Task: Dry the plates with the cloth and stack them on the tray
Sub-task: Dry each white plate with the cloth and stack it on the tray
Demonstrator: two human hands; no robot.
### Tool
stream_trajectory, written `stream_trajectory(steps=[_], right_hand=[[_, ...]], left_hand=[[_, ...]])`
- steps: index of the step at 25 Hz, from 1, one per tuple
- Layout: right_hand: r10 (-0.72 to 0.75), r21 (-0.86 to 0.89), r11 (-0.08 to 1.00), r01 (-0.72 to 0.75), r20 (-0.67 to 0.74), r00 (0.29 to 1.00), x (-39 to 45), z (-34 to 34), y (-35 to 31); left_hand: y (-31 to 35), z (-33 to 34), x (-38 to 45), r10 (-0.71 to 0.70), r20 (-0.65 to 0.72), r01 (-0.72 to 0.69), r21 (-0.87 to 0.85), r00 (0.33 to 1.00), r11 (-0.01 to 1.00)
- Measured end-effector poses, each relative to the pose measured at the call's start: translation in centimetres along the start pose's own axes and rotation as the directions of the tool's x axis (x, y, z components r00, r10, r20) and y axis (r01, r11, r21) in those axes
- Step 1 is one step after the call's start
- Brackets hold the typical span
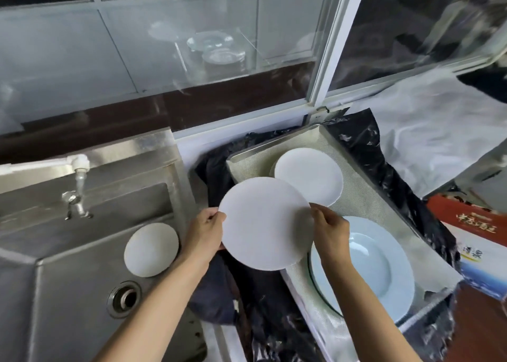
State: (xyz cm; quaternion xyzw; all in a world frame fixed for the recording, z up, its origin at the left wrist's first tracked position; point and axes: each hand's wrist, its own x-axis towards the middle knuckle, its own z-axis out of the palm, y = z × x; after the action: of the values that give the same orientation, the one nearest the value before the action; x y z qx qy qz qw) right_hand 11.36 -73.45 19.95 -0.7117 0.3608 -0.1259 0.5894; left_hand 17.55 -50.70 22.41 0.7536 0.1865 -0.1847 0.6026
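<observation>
Over the tray (365,197), both hands (204,231) (330,231) grip a round white plate (264,224).

plain white plate (264,224) held up, no pattern | another white plate (308,175) at far end of tray (365,194), beige woven-looking liner | pale blue plate (378,265) at near end | white plate (151,249) in dull steel-grey sink (68,293) | glossy black plastic sheet (384,164) | red-and-blue printed box (474,232)

Kitchen washing-up corner: steel sink (90,252), tap (78,186), stacked glassware (216,51).
</observation>
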Motion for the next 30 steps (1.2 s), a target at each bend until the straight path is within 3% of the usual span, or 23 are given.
stream_trajectory(steps=[7,12,18,25,30], right_hand=[[0.021,-0.041,0.999,-0.023,-0.048,0.999,11.0,-3.5,0.2],[-0.046,-0.128,0.991,0.038,-0.060,0.997,16.6,-4.0,0.2],[-0.098,-0.250,0.964,0.094,-0.006,0.995,19.4,-3.5,-0.3],[-0.119,-0.268,0.957,0.107,-0.031,0.992,20.4,-3.4,1.1],[-0.138,-0.276,0.953,0.124,-0.031,0.990,20.7,-3.5,1.9]], left_hand=[[3.8,10.3,4.7,-0.009,0.059,0.005,0.066,0.998,0.998],[5.5,14.6,7.8,-0.015,0.075,0.006,0.108,0.997,0.994],[6.2,17.1,10.1,0.032,0.053,-0.042,0.212,0.998,0.976],[5.3,18.0,11.0,0.049,0.015,-0.052,0.284,0.999,0.957],[5.3,17.8,10.7,0.032,0.061,-0.048,0.288,0.998,0.956]])
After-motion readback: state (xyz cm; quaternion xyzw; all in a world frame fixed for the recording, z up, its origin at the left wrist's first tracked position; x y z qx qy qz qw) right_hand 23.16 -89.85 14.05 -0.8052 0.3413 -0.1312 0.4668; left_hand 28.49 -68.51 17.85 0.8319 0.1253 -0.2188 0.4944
